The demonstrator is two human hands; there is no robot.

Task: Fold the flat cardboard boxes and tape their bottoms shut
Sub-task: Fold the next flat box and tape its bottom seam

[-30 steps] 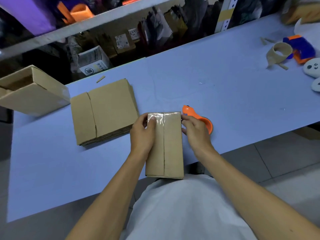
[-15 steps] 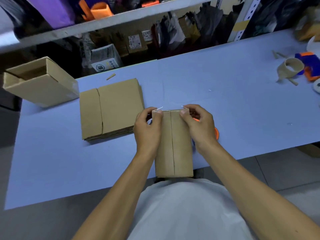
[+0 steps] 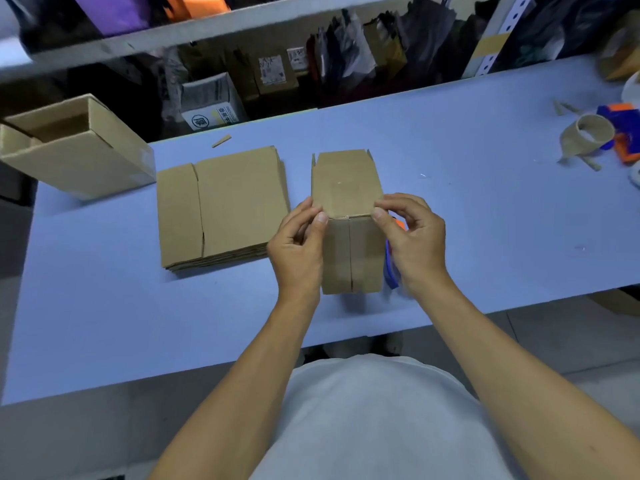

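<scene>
Since half a second ago I have tipped the box [image 3: 349, 220] away from me, so a broad side panel now faces up beyond the seamed bottom. From the head view, my left hand [image 3: 298, 251] pinches its left corner, thumb on the edge, and my right hand [image 3: 414, 240] pinches the right corner likewise. It stands on the blue table [image 3: 485, 209], just right of the stack of flat boxes [image 3: 221, 209]. An orange and blue tape dispenser [image 3: 393, 268] peeks from behind my right hand. One folded box [image 3: 76, 147] sits far left.
</scene>
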